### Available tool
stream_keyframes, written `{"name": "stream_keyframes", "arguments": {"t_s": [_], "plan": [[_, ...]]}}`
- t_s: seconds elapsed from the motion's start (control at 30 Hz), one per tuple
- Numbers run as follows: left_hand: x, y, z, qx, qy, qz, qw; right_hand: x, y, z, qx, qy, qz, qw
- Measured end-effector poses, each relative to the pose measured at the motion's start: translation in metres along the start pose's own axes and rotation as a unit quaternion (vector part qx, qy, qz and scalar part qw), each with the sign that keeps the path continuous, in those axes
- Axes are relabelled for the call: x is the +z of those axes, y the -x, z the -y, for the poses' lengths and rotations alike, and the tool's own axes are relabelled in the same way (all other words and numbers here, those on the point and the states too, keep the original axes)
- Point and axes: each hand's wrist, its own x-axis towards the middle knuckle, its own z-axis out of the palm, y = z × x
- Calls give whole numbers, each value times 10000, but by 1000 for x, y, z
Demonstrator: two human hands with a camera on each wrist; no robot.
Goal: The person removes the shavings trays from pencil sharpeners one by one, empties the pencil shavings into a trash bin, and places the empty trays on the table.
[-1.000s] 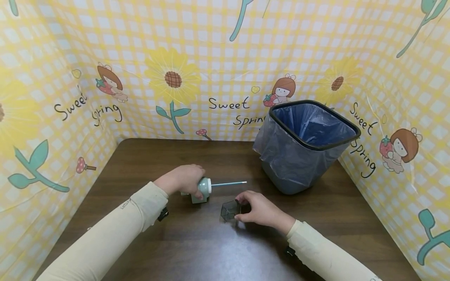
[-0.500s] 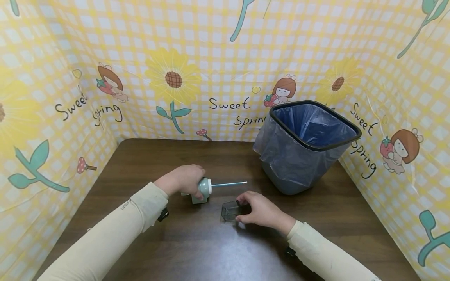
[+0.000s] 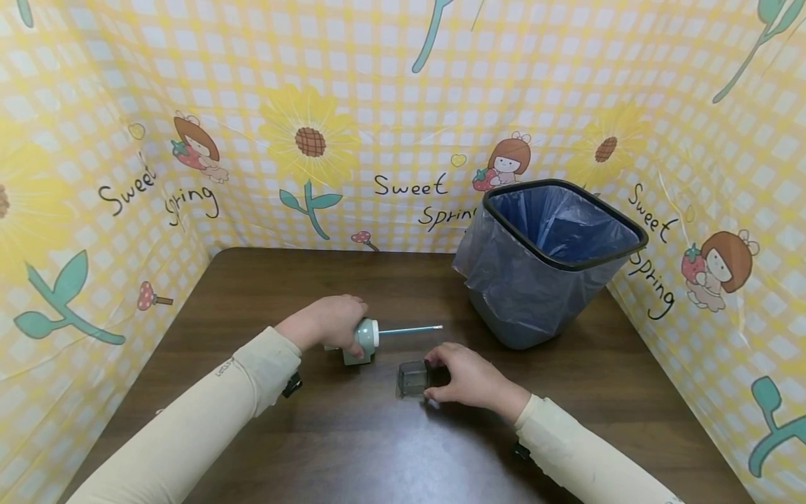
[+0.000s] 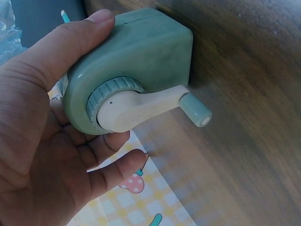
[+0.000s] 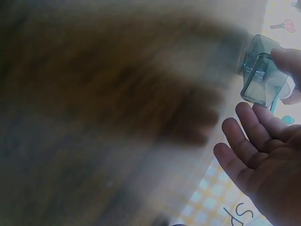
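Observation:
My left hand (image 3: pixel 330 322) grips a pale green crank pencil sharpener (image 3: pixel 365 341) from above, on the table left of centre. A light blue pencil (image 3: pixel 409 330) sticks out of its white front collar and points right. In the left wrist view the white crank arm (image 4: pixel 150 108) with its green knob (image 4: pixel 196 110) shows on the sharpener's back, and the thumb lies along the housing. A smoky see-through shavings drawer (image 3: pixel 413 379), out of the sharpener, is pinched at its right end between the thumb and fingers of my right hand (image 3: pixel 469 374), close over the table.
A grey waste bin (image 3: pixel 535 308) with a black rim and a clear liner stands at the back right of the brown wooden table (image 3: pixel 302 448). Yellow checked cloth (image 3: pixel 390 105) encloses the table at the back and both sides.
In my right hand the drawer has turned slightly, so its long side faces the head view more squarely. The left hand, sharpener and pencil have stayed still.

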Motion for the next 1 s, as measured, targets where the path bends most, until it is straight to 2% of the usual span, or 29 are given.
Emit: {"name": "stream_keyframes", "arguments": {"t_s": [0.27, 0.5, 1.0], "plan": [[0, 0, -1, -15, 37, 23, 10000, 1, 0, -1, -124, 234, -29, 9996], [-3, 1, -1, 161, -99, -27, 9998, 0, 0, -1, -170, 520, -39, 9985], [-3, 1, -1, 134, -85, 45, 9999, 1, -1, -2, -172, 769, -18, 9969]]}}
